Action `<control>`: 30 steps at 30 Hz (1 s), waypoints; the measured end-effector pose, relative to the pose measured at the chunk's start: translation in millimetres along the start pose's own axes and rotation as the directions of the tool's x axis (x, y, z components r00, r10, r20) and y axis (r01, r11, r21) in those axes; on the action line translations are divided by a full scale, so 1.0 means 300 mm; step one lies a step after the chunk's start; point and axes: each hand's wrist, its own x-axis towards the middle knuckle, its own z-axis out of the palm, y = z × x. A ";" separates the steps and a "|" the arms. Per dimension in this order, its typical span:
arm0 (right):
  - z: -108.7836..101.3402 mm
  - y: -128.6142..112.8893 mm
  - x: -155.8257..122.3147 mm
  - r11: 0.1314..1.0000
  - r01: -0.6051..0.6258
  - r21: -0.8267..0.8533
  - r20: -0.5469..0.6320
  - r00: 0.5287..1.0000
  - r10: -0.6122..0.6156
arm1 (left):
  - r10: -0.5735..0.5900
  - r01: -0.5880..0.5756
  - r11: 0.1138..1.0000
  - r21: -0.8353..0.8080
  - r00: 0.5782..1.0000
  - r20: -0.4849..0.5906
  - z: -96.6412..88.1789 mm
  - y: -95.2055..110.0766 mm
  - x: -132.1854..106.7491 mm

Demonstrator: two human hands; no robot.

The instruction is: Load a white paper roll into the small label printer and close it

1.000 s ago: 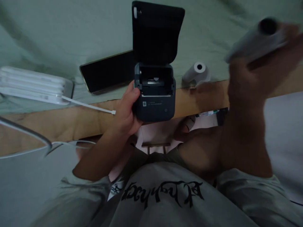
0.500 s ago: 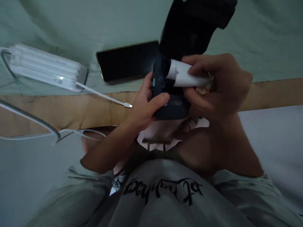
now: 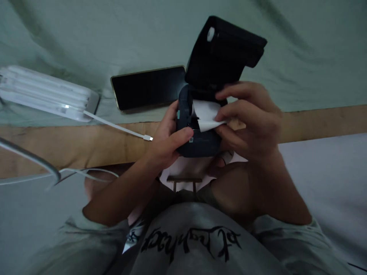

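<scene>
A dark, compact label printer (image 3: 200, 147) is gripped at its left side by my left hand (image 3: 170, 139), the thumb lying over the front edge. Its black lid (image 3: 223, 53) stands swung up and back. Inside the printer's bay sits a white paper roll (image 3: 205, 110), with a loose edge at its near side. My right hand (image 3: 250, 118) pinches the right side of the paper between thumb and fingers. The roll's far right end is hidden behind these fingers.
A black phone (image 3: 147, 89) lies on the green cloth, close behind the printer. To the left rests a white power bank (image 3: 48, 93) with a lit indicator. Its white cable (image 3: 120, 128) ends in a loose plug over the brown table edge (image 3: 86, 145).
The paper roll has moved down and left into the printer's bay, my right hand with it. Printer and surroundings appear slightly lower and further left in view.
</scene>
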 end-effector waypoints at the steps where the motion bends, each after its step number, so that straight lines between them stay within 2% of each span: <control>1: -0.007 -0.004 -0.003 1.000 0.024 0.015 -0.013 1.000 -0.024 | 0.010 -0.010 1.000 -0.006 1.000 0.001 0.000 -0.001 0.003; 3: -0.019 -0.013 -0.011 0.998 0.059 0.035 0.007 0.998 -0.059 | 0.027 -0.027 1.000 -0.006 1.000 0.003 -0.002 -0.004 0.007; 7: -0.021 -0.018 -0.026 0.987 0.119 0.104 0.155 0.979 -0.135 | 0.042 -0.044 0.997 0.070 0.999 0.035 -0.018 -0.015 0.012; 8: -0.018 -0.015 -0.026 0.981 0.134 0.140 0.118 0.982 -0.151 | 0.050 -0.053 0.993 0.103 0.998 0.033 -0.022 -0.017 0.013; 9: -0.015 -0.011 -0.023 0.977 0.133 0.168 0.028 0.990 -0.140 | 0.062 -0.065 0.989 0.132 0.998 0.022 -0.026 -0.018 0.013; 11: -0.012 -0.008 -0.009 0.980 0.071 0.188 -0.157 0.987 -0.041 | 0.070 -0.068 0.982 0.177 0.998 -0.004 -0.027 -0.018 0.011; 12: -0.013 -0.012 0.000 0.982 0.011 0.191 -0.201 0.979 0.028 | 0.072 -0.069 0.979 0.190 0.997 -0.009 -0.025 -0.016 0.010; 14: -0.019 -0.031 0.018 0.961 -0.165 0.224 -0.150 0.968 0.202 | 0.070 -0.064 0.978 0.200 0.997 -0.024 -0.019 -0.013 0.008; 16: -0.029 -0.056 0.031 0.910 -0.298 0.289 -0.095 0.937 0.337 | 0.087 -0.075 0.982 0.171 0.994 -0.062 -0.014 -0.015 0.005; 18: -0.033 -0.070 0.034 0.875 -0.318 0.366 -0.162 0.904 0.396 | 0.111 -0.097 0.986 0.139 0.989 -0.098 -0.013 -0.019 0.003; 20: -0.025 -0.064 0.030 0.881 -0.259 0.396 -0.209 0.909 0.361 | 0.107 -0.097 0.988 0.117 0.991 -0.078 -0.013 -0.022 0.001; 21: -0.018 -0.056 0.027 0.890 -0.247 0.383 -0.176 0.926 0.333 | 0.097 -0.091 0.990 0.110 0.994 -0.055 -0.013 -0.020 0.000; 23: -0.001 -0.039 0.023 0.911 -0.280 0.303 -0.013 0.955 0.298 | 0.094 -0.091 0.991 0.099 0.995 -0.024 -0.009 -0.010 0.000; 26: 0.017 -0.028 0.025 0.911 -0.337 0.237 0.220 0.932 0.287 | 0.148 -0.138 0.976 0.170 0.988 -0.042 -0.005 0.017 0.003; 30: 0.020 -0.030 0.030 0.891 -0.372 0.258 0.320 0.904 0.284 | 0.164 -0.133 0.947 0.291 0.983 -0.084 -0.028 0.042 0.006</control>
